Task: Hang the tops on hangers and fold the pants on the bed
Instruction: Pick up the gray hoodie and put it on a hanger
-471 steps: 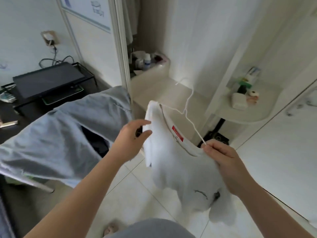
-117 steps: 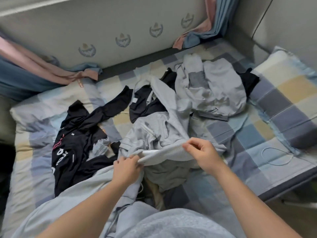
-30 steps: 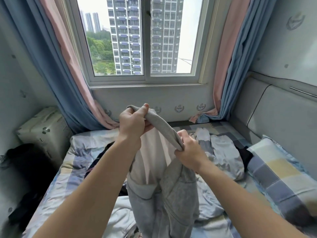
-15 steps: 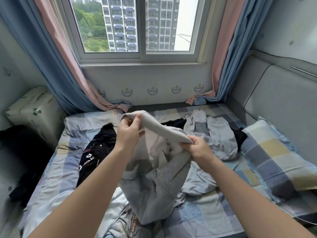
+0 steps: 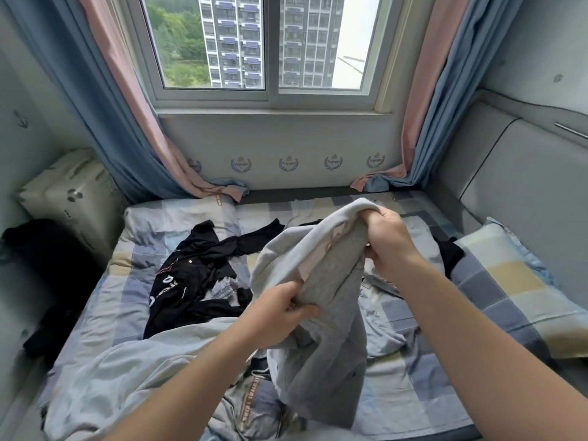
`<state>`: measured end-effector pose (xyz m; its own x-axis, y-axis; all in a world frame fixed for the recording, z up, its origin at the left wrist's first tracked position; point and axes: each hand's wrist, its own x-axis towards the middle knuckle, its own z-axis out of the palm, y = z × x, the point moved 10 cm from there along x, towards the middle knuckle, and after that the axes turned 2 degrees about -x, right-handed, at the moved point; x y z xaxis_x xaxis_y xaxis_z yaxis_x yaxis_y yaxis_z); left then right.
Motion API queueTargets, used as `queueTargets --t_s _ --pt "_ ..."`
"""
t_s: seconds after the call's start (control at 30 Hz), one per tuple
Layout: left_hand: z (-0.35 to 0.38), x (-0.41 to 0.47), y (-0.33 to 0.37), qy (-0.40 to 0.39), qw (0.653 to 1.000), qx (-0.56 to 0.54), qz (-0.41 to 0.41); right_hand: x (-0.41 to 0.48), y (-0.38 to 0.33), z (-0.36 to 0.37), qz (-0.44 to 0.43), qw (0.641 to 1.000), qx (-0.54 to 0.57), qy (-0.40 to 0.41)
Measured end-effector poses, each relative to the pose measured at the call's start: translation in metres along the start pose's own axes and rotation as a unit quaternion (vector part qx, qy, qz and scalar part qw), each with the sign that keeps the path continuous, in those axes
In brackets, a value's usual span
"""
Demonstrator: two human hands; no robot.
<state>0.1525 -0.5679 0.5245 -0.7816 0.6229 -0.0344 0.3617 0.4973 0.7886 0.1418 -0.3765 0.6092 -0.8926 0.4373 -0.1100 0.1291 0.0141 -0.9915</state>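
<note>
I hold a grey garment (image 5: 331, 338) up over the bed (image 5: 496, 278). My right hand (image 5: 386, 241) grips its ribbed band at the top, and my left hand (image 5: 280, 310) grips the cloth lower down, nearer me. The rest of the garment hangs down to the bedding. A black top (image 5: 194, 275) with white lettering lies spread on the bed to the left. More grey clothing (image 5: 251, 405) with a lettered stripe lies below the held garment. Dark cloth (image 5: 448, 253) peeks out behind my right arm.
A checked pillow (image 5: 521, 291) lies at the right. A pale blue quilt (image 5: 127, 370) is bunched at the near left. A window (image 5: 270, 46) with pink and blue curtains is beyond the bed. A padded headboard (image 5: 515, 186) stands right; a box-like white bag (image 5: 70, 192) stands left.
My right hand has moved up and away to the band's top, while my left hand dropped lower and took the cloth nearer me. The view tilted slightly downward.
</note>
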Motion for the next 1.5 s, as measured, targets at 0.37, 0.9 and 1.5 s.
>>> queueTargets --t_s 0.37,0.9,1.5 --pt "-0.069 0.019 0.024 0.173 0.96 -0.219 0.004 -0.017 0.018 0.016 -0.006 0.995 -0.035 -0.09" --pt "-0.135 0.025 0.104 0.23 0.843 -0.486 0.023 -0.05 -0.003 0.07 -0.199 0.971 -0.124 -0.04" --pt "-0.154 0.024 0.088 0.218 0.843 -0.49 0.045 -0.002 0.079 0.066 -0.092 0.936 -0.313 -0.129"
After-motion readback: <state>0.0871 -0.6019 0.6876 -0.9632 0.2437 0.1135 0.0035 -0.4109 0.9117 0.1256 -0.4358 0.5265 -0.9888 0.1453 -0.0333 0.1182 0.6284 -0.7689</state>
